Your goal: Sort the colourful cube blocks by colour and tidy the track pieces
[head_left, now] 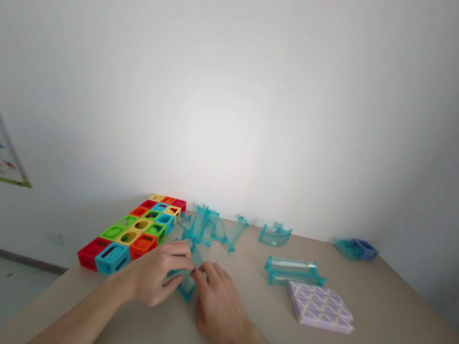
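My left hand [161, 273] and my right hand [218, 305] meet low at the centre, over the table's near part. Between them is a see-through teal plastic track piece [187, 289], partly covered by my fingers. The left fingers and thumb curl around it from the left. From the right, my bent fingers and thumb pinch at its edge. What lies right between the fingertips is small and blurred. Just beyond my hands lies a loose pile of similar teal pieces [205, 226], some curved and some straight.
Colourful hollow cube blocks [140, 227] stand in rows at the left. A curved teal piece [275, 235], a straight teal channel [294, 272] and a lilac patterned pad [320, 308] lie to the right. A blue block [365, 250] sits near the far right edge, by the white wall [239, 94].
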The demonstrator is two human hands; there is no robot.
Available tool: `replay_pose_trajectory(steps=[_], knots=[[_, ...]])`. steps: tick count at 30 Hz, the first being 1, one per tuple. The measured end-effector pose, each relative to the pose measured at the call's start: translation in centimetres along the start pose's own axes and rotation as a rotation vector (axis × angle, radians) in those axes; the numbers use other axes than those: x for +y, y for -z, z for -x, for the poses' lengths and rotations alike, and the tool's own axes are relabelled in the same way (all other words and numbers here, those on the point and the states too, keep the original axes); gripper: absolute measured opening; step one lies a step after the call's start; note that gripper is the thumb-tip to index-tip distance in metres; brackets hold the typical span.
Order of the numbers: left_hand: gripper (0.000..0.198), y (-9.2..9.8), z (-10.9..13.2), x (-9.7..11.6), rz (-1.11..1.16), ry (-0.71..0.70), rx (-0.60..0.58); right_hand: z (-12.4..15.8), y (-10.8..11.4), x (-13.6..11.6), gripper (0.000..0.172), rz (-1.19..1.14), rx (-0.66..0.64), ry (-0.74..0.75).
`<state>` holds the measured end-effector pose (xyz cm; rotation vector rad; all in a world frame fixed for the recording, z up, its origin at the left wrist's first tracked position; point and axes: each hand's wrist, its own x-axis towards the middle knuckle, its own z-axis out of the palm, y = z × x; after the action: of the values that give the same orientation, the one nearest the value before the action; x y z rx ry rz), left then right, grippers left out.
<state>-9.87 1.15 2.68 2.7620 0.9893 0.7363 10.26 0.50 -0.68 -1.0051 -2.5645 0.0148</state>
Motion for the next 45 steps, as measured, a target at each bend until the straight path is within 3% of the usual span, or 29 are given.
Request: replay_pose_trajectory(steps=[3, 7, 9, 12, 17, 23, 27, 32, 35, 37, 39, 42, 45], knots=[[0.02, 0.1, 0.0, 0.0, -0.009, 0.08, -0.048, 0.7, 0.9, 1.6, 0.042, 0.065, 0.124, -0.11], [0.02, -0.5, 0.0, -0.6, -0.015, 0.191, -0.075, 2.4, 2.6, 5.1, 0.047, 0.396, 0.294, -0.498], [0.039, -0.9, 0.1, -1.0, 0.003, 0.24, -0.103, 3.5, 3.2, 6.9, 0.05, 0.543, 0.282, -0.671], [0.074, -1.4, 0.1, -1.6, 0.003, 0.295, -0.176, 4.6, 3.6, 8.6, 0.047, 0.616, 0.154, -0.741], [0.076, -1.3, 0.1, -2.0, 0.016, 0.32, -0.218, 4.4, 3.6, 9.0, 0.026, 0.535, 0.083, -0.635], [0.044, -0.1, 0.3, -1.0, -0.002, 0.321, -0.228, 3.7, 2.9, 9.1, 0.029, 0.413, 0.066, -0.524], [0.034, 0.2, 0.5, -0.7, -0.053, 0.305, -0.212, 3.3, 2.1, 8.3, 0.027, 0.31, 0.109, -0.426], [0.038, 0.2, 0.1, -0.7, -0.076, 0.277, -0.146, 3.0, 1.7, 5.2, 0.025, 0.12, 0.336, -0.097], [0.061, -0.2, -0.1, -0.3, -0.045, 0.265, 0.0, 3.1, 1.9, 3.0, 0.026, -0.003, 0.404, 0.15], [0.079, -0.7, 0.0, -0.1, 0.004, 0.239, 0.054, 3.2, 2.1, 1.9, 0.027, -0.08, 0.406, 0.258], [0.085, -1.3, 0.2, 0.1, 0.063, 0.209, 0.061, 3.3, 2.1, 1.4, 0.03, -0.156, 0.398, 0.307], [0.073, -2.4, 0.4, 0.2, 0.236, 0.165, 0.106, 3.2, 1.9, 1.4, 0.034, -0.282, 0.396, 0.279], [0.053, -3.1, -0.1, 0.6, 0.609, 0.172, 0.197, 3.0, 1.3, 1.8, 0.035, -0.38, 0.414, 0.241]])
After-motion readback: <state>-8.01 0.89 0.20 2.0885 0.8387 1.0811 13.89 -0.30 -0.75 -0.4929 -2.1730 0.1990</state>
